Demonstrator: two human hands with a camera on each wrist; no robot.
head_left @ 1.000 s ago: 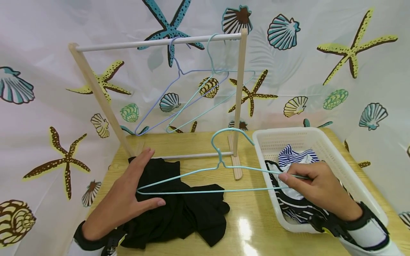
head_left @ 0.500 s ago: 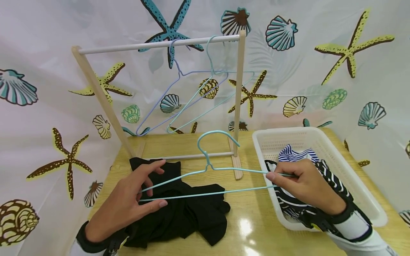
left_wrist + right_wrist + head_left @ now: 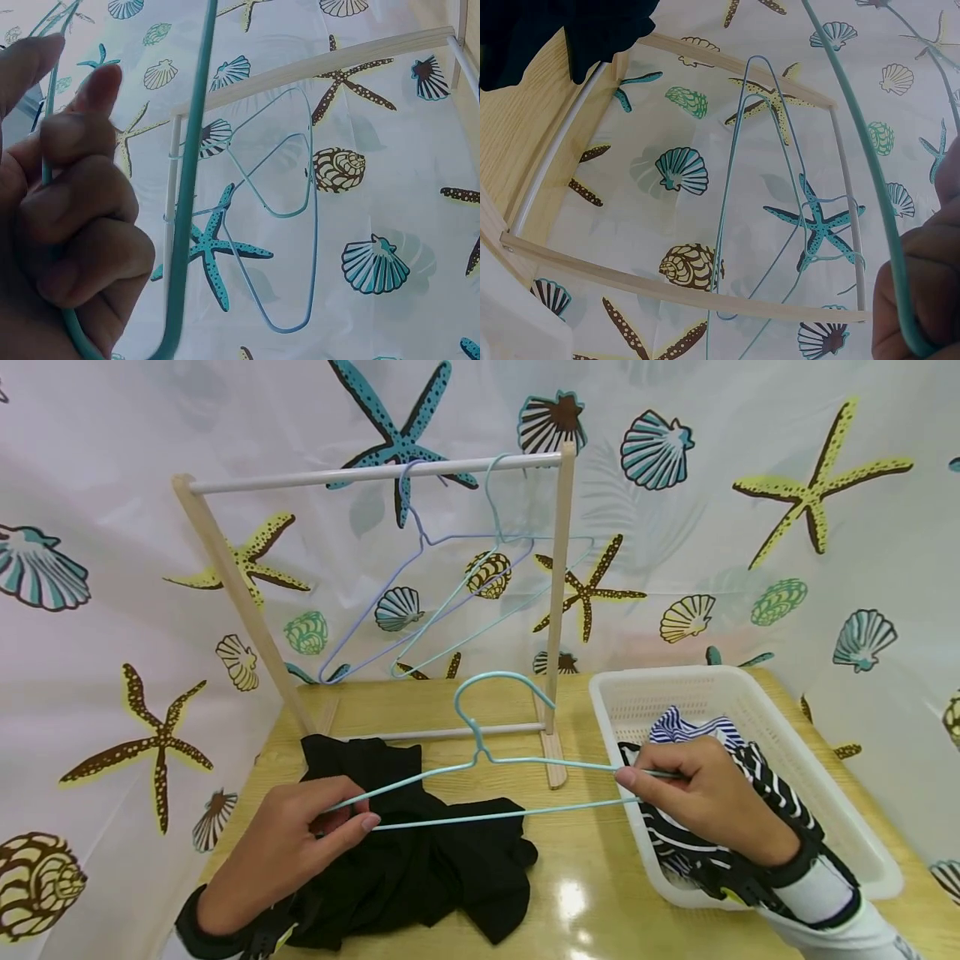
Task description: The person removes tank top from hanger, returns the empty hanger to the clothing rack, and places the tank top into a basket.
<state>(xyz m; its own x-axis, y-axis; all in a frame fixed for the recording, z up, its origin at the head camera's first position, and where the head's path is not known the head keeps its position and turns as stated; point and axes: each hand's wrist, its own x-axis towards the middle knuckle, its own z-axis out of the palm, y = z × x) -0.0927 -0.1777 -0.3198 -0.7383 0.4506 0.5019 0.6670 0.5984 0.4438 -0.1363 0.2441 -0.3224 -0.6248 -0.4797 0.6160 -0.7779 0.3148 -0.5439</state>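
A light teal wire hanger spans between my two hands, hook up, above the table. My left hand grips its left end; in the left wrist view the fingers curl round the wire. The right hand pinches the hanger's right arm between thumb and fingers, over the laundry basket; the hanger's right end is hidden behind that hand. Below the left hand and the hanger lies a crumpled black garment on the table.
Behind the hanger stands a wood-and-white clothes rack. On its bar hang a periwinkle hanger and a teal hanger, both bare. Striped clothes lie in the basket at right. A shell-and-starfish curtain backs the table.
My left fingers have closed round the hanger's left end, where the hand was spread beside it before. The hanger and right hand have shifted left.
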